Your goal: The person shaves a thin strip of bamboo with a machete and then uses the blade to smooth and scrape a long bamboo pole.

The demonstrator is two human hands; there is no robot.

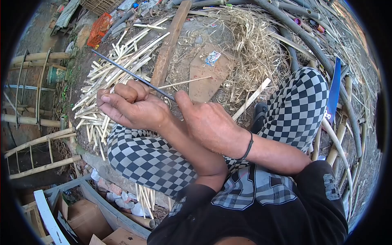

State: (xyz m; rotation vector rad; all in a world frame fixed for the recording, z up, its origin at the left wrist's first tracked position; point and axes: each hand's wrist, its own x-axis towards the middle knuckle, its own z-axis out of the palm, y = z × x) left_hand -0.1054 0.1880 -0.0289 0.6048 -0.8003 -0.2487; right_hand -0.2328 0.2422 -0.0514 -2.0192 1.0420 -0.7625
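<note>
My right hand [212, 124] is closed, its thumb raised, around the hidden handle of a long knife [132, 74]. The narrow dark blade, seen nearly edge-on, slants to the upper left and passes behind my left fingers and wrist. My left hand [132, 104] is turned palm up with its fingers curled; what they hold, if anything, is hidden. My forearms cross close together over my lap. Beyond the blade is a thin bamboo strip [188, 82], its near end hidden by the knife and my left wrist.
Split bamboo sticks [134, 57] lie piled at left, beside a wooden plank [171, 41]. Curly shavings [253, 53] heap up behind a flat brown board [208, 79]. A blue saw blade [335, 92] stands by my right knee. An orange crate [99, 30] and cardboard boxes [87, 220] sit farther out.
</note>
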